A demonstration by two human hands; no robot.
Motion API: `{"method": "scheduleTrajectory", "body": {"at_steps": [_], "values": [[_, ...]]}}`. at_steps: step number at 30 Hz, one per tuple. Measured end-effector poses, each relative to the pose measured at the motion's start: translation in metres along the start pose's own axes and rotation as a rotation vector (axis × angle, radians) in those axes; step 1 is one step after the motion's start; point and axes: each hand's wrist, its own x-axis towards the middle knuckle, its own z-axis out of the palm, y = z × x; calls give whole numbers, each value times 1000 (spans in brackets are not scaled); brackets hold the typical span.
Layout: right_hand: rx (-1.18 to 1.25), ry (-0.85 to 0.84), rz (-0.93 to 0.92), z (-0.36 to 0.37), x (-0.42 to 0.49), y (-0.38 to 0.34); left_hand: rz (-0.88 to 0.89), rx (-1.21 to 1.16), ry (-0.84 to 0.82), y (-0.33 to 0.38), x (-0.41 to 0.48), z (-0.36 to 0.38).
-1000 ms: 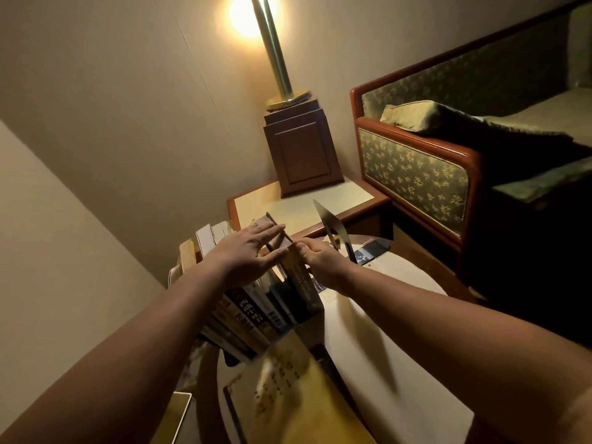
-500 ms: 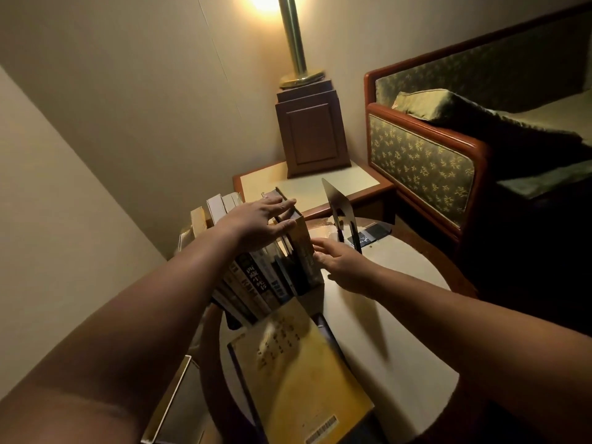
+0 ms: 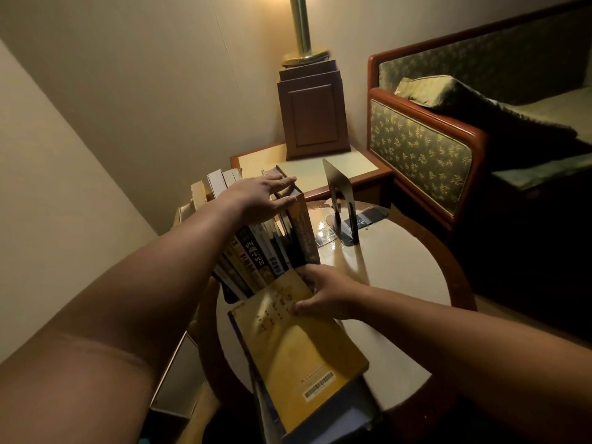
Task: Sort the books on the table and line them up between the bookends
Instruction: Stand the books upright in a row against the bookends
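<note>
**Left hand steadies book row, right hand on yellow book**

Round bench (image 3: 394,283) with pale top and dark wood rim. A row of books (image 3: 256,251) stands on its far left part, spines facing the camera, leaning a little left. Left hand (image 3: 259,200) lies flat on top of the row, fingers spread and extended, pressing on the top edges, not curled around anything. Rightmost book in the row (image 3: 304,232) has a brownish cover and stands just beside the gap.

Metal bookend (image 3: 338,193) stands upright right of the row, apart from it, bare bench top between them. Only this one bookend is clearly visible.

Yellow book (image 3: 298,344) lies flat at the near left of the bench, barcode toward the camera, on top of other flat books (image 3: 320,424) that are mostly hidden. Right hand (image 3: 323,293) grips its far edge, thumb on the cover, fingers at the edge near the foot of the row.

Behind: side table (image 3: 358,165), wooden lamp base (image 3: 312,116), upholstered sofa (image 3: 423,149).
</note>
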Motion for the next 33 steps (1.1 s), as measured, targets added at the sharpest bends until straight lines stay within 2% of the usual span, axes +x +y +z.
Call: {"method": "scheduleTrajectory", "body": {"at_steps": [5,13,21,33], "values": [[-65,141,-20,-27,-6,6,7,-22,2,-3,2,3],[-231,386,99,-109,-39,42,22,-16,-3,-8,9,7],[-523,366,279,-145,-62,84,15,-47,-22,-9,14,7],[-912,389,291,-124,-48,73,14,-32,-4,-5,13,6]]}}
